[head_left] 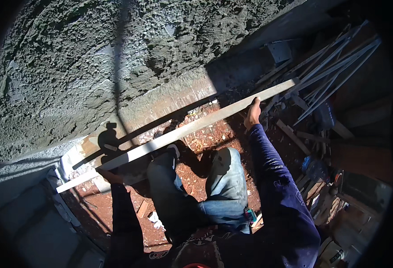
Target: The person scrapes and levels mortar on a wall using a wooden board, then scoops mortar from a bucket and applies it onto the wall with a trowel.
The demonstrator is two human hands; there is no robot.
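A long, pale plastering straightedge [183, 131] slants across the view in front of me, its right end higher and farther off than its left. My right hand [253, 116] is closed around it near the right end, thumb over the top. Toward the other end my left hand [110, 177] lies in shadow, gripping the bar from its near edge. Beyond the bar rises a wall covered in rough grey mortar [93, 58]. A smoother, pale brownish strip [178, 97] runs along the wall's foot. The bar's shadow falls on that strip.
My bent knees [225, 178] are below the bar, over reddish, debris-strewn ground [192, 174]. Thin metal bars [339, 67] lean at the far right. Scrap wood [293, 136] lies below them. At the left stands a shaded block wall [31, 219].
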